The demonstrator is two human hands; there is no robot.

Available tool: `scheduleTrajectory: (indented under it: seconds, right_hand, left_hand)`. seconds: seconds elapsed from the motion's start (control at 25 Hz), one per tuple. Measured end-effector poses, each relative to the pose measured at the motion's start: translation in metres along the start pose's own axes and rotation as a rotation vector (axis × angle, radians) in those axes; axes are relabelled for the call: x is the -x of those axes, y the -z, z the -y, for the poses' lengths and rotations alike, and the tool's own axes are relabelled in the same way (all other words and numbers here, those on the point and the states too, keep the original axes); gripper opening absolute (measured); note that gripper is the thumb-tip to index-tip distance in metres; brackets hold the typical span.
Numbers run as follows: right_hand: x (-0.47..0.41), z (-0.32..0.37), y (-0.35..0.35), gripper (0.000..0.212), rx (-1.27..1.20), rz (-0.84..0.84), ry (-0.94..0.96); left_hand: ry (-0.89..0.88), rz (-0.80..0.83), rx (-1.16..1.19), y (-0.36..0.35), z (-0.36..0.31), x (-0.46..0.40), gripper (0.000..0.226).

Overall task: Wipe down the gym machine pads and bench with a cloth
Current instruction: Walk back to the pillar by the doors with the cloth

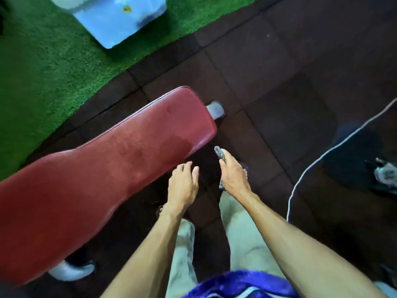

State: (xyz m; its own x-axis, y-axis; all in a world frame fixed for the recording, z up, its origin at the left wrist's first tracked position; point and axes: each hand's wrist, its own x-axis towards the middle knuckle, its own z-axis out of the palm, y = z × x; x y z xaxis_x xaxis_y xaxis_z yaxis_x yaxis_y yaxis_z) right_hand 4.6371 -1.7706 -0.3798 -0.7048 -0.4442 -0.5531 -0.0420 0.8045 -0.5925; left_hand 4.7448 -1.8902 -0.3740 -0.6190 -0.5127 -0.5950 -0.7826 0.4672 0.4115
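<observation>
Head view: right hand point(234, 175) grips a grey cloth point(219, 152) at the red bench's point(103, 168) four o'clock edge; left hand point(182, 186) hangs loosely spread, empty.

The scene was dim overall, with the dark floor tiles point(279, 67) around the red worktop point(120, 166) nearly swallowed in shadow. A soft sheen lay along the worktop's far edge and top, and a darker patch showed near its far end. Beyond the worktop the green turf point(43, 61) was brighter and oversaturated, and the pale blue box point(120, 18) on it was smeared with blur. Wide-angle distortion bowed the worktop and the turf's edge. The whole picture was soft and grainy.
</observation>
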Motion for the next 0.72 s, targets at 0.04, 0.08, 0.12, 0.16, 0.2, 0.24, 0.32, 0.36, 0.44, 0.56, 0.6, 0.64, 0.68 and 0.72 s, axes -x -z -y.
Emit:
scheduleTrajectory:
  seconds: [0.04,0.08,0.12,0.16,0.2,0.24,0.32,0.36,0.44,0.56,0.6,0.64,0.68,0.72]
  right_hand:
    - [0.012,-0.005,0.019,0.043,-0.036,-0.026,-0.052]
    - [0.022,-0.011,0.039,0.042,-0.071,-0.053,-0.095]
    - [0.029,-0.016,0.056,0.042,-0.105,-0.075,-0.133]
    - [0.035,-0.023,0.072,0.041,-0.13,-0.085,-0.167]
    - [0.039,-0.031,0.094,0.041,-0.161,-0.098,-0.201]
    - [0.042,-0.039,0.117,0.041,-0.204,-0.103,-0.234]
    - [0.043,-0.055,0.166,0.042,-0.274,-0.123,-0.272]
    - [0.042,-0.062,0.19,0.041,-0.283,-0.144,-0.276]
    - [0.032,-0.075,0.233,0.042,-0.281,-0.17,-0.283]
    - [0.006,-0.093,0.29,0.043,-0.266,-0.221,-0.324]
    - [-0.007,-0.098,0.309,0.043,-0.266,-0.241,-0.332]
    - [-0.021,-0.101,0.328,0.043,-0.267,-0.251,-0.34]
    - [-0.038,-0.104,0.347,0.043,-0.272,-0.256,-0.352]
    - [-0.056,-0.106,0.368,0.042,-0.284,-0.259,-0.363]
  left_hand:
    - [-0.039,0.02,-0.014,0.0,-0.024,0.009,0.045]
    - [-0.082,0.031,-0.033,0.0,-0.05,0.013,0.045]
    - [-0.117,0.038,-0.057,0.0,-0.072,0.015,0.045]
    - [-0.15,0.045,-0.086,-0.001,-0.093,0.016,0.045]
    - [-0.189,0.056,-0.126,-0.004,-0.119,0.015,0.045]
    - [-0.226,0.073,-0.167,-0.006,-0.145,0.013,0.046]
    - [-0.312,0.098,-0.23,-0.01,-0.201,0.009,0.045]
    - [-0.368,0.091,-0.265,-0.011,-0.227,0.006,0.044]
    - [-0.485,0.045,-0.337,-0.015,-0.274,-0.007,0.041]
    - [-0.499,0.151,-0.342,-0.022,-0.341,-0.031,0.043]
    - [-0.491,0.201,-0.334,-0.025,-0.363,-0.045,0.048]
    - [-0.505,0.219,-0.322,-0.03,-0.382,-0.062,0.058]
    - [-0.534,0.224,-0.322,-0.034,-0.402,-0.083,0.072]
    - [-0.561,0.234,-0.337,-0.036,-0.423,-0.107,0.086]
